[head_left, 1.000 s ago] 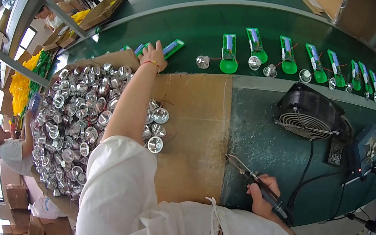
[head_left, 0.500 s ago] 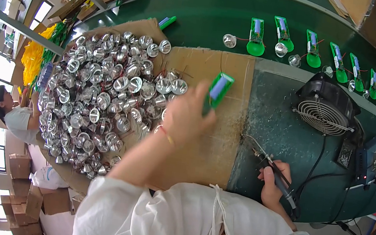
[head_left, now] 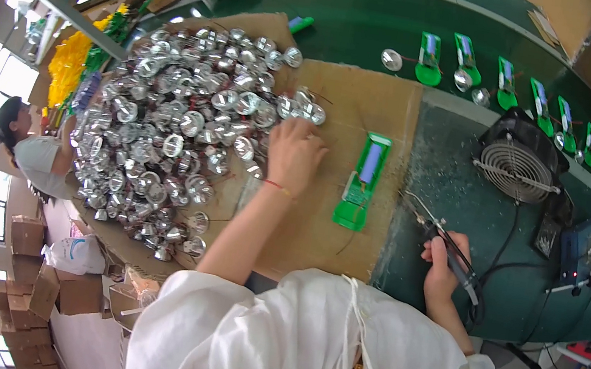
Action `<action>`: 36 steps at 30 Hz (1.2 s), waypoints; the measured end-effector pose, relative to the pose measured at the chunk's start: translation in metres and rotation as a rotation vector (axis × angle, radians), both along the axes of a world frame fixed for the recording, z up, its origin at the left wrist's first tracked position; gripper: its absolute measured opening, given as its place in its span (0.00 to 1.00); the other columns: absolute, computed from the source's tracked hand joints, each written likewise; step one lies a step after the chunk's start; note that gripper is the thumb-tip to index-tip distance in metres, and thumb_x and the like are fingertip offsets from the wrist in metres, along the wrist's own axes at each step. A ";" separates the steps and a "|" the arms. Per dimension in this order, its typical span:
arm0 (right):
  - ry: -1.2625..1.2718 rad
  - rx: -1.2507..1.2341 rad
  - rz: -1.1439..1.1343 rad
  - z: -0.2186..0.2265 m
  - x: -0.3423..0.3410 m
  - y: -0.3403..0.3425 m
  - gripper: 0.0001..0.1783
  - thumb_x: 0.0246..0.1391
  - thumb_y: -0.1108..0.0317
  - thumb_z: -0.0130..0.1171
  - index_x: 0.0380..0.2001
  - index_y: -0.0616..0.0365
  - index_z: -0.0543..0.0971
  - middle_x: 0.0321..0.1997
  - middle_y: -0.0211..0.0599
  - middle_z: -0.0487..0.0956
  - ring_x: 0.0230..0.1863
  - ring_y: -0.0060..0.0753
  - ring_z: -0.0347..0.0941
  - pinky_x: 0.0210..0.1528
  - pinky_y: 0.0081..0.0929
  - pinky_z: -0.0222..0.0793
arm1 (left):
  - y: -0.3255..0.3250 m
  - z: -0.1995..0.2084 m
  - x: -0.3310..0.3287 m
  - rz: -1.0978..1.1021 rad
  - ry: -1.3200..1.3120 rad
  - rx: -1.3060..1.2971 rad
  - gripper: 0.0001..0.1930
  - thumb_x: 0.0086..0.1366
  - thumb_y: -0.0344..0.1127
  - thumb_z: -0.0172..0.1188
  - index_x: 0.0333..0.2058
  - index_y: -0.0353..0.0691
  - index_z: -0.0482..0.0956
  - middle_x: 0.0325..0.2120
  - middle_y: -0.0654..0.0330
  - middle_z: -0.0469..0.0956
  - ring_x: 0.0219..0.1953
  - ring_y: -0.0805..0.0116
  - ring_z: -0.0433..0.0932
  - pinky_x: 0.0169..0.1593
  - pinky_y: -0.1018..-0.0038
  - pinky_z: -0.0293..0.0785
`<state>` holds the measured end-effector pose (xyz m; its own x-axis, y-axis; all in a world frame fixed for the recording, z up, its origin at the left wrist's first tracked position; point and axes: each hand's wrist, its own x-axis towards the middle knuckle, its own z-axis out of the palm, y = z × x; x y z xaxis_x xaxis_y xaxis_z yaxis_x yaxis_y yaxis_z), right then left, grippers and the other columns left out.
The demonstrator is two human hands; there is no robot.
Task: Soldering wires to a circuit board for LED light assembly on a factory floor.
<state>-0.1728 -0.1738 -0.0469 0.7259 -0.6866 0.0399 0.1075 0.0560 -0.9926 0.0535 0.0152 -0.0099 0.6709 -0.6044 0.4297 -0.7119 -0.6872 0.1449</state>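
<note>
My left hand [head_left: 295, 157] is at the right edge of a heap of shiny lamp reflectors [head_left: 159, 126] with thin wires. Its fingers are loosely bent and apart, beside two reflectors [head_left: 309, 111]; nothing shows in its grip. Right of it, a green plastic housing [head_left: 364, 183] with a blue-violet cylindrical cell and a small circuit board lies on brown cardboard [head_left: 302, 239]. Thin wires stick out at its ends. My right hand [head_left: 442, 266] is closed around a soldering iron [head_left: 459, 274], whose thin bent tip section points up and left over the green bench.
Several green housings [head_left: 507, 86] with reflectors stand in a row along the far ledge. A black fan [head_left: 518, 166] and a blue-fronted soldering unit [head_left: 583, 246] are on the right. At the far left, a person [head_left: 37, 150] works near yellow parts [head_left: 68, 67].
My left hand has let go of the green housing, which now lies flat on the cardboard, and has moved to the reflectors. My right hand still holds the soldering iron. The view has shifted slightly.
</note>
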 end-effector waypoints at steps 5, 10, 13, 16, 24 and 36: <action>-0.006 0.018 -0.041 -0.008 -0.009 -0.002 0.09 0.51 0.69 0.55 0.30 0.63 0.69 0.21 0.36 0.73 0.19 0.20 0.67 0.23 0.16 0.64 | 0.006 0.020 -0.026 -0.129 0.383 -0.233 0.07 0.53 0.37 0.59 0.25 0.40 0.81 0.18 0.58 0.77 0.22 0.61 0.76 0.33 0.69 0.70; -0.006 -0.043 -0.007 0.003 -0.011 0.003 0.10 0.51 0.67 0.55 0.32 0.62 0.69 0.22 0.35 0.73 0.19 0.20 0.66 0.23 0.15 0.63 | 0.016 0.027 -0.065 -0.056 0.696 -0.372 0.09 0.54 0.37 0.59 0.25 0.37 0.80 0.17 0.54 0.75 0.19 0.61 0.75 0.24 0.71 0.68; -0.007 -0.143 0.064 0.012 -0.009 0.010 0.09 0.50 0.70 0.55 0.31 0.63 0.68 0.22 0.35 0.73 0.20 0.21 0.68 0.25 0.17 0.65 | 0.016 0.015 -0.077 -0.042 0.806 -0.355 0.09 0.56 0.36 0.58 0.26 0.37 0.79 0.18 0.52 0.75 0.19 0.59 0.74 0.24 0.69 0.67; -0.079 -0.229 0.198 0.020 -0.003 0.016 0.08 0.47 0.75 0.56 0.30 0.64 0.68 0.25 0.37 0.72 0.22 0.21 0.69 0.26 0.17 0.66 | 0.018 0.005 -0.078 -0.086 0.741 -0.386 0.08 0.55 0.36 0.59 0.26 0.36 0.79 0.18 0.52 0.75 0.19 0.59 0.74 0.24 0.70 0.67; 0.005 -0.351 0.190 0.020 0.004 0.019 0.07 0.47 0.75 0.57 0.27 0.66 0.69 0.22 0.38 0.73 0.20 0.21 0.70 0.23 0.17 0.66 | 0.007 -0.009 -0.077 -0.085 0.755 -0.407 0.07 0.54 0.34 0.60 0.26 0.36 0.80 0.18 0.58 0.72 0.22 0.68 0.70 0.25 0.75 0.64; 0.005 -0.273 0.196 0.016 0.007 0.026 0.07 0.47 0.75 0.57 0.26 0.65 0.70 0.22 0.37 0.72 0.19 0.19 0.68 0.22 0.16 0.64 | 0.006 -0.012 -0.083 -0.028 0.775 -0.433 0.07 0.54 0.32 0.61 0.25 0.34 0.79 0.21 0.61 0.70 0.24 0.73 0.68 0.27 0.78 0.63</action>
<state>-0.1654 -0.1474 -0.0310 0.8440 -0.4981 0.1990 0.1160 -0.1927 -0.9744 -0.0297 0.0207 -0.0219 0.8556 -0.5148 0.0548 -0.3211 -0.4446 0.8362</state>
